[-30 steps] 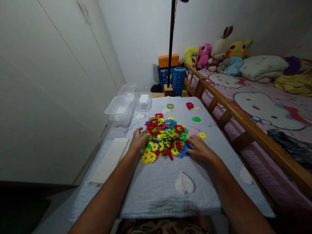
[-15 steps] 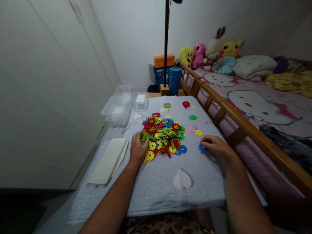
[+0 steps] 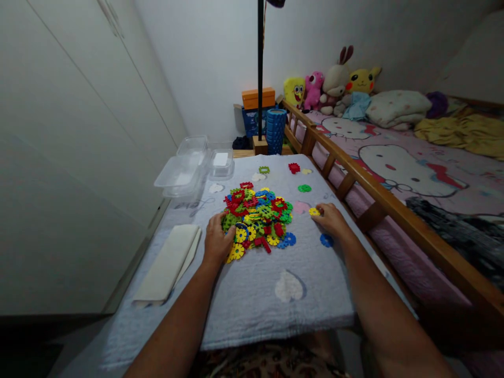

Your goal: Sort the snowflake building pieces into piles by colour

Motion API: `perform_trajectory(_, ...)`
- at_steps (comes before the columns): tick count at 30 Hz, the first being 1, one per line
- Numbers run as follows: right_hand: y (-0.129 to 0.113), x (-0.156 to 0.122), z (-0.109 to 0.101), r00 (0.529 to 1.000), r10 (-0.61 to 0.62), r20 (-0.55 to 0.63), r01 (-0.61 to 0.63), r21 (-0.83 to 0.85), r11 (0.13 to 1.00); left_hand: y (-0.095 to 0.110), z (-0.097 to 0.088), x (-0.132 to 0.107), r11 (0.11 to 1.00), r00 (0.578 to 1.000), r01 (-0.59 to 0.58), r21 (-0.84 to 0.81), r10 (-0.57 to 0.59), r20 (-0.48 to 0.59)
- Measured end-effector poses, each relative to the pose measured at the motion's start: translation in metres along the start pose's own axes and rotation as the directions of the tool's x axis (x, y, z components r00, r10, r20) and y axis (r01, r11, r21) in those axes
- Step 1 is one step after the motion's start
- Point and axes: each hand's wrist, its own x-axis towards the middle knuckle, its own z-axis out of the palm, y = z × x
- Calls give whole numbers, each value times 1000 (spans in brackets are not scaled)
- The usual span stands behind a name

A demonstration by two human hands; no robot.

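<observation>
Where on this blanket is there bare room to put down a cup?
The widest bare patch is the near blanket, from the toy pile to the front edge. A smaller patch lies between the clear containers, the folded cloth and the pile. Crowded: the pile and the loose pieces by the right hand.

Left hand [image 3: 218, 240] rests palm down left of centre, fingers loosely curled. Right hand [image 3: 333, 220] lies right of centre, fingers pointing upper left.

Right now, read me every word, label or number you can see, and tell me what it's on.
No text here can be read for certain.
Blue box: pale lettering, too blurred to read.
Blanket: dark cursive writing beside the clear containers, too faint to read.
</observation>
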Motion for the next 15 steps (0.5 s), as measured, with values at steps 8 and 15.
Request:
perform_trajectory(8,2,7,9,994,95,-52,-95,0,995,2,1,1,999,1000,4,35,-4,-1)
perform_trajectory(15,12,-27,-18,996,31,87,-47,182,982,1,1,1,996,1000,-3,91,1,24)
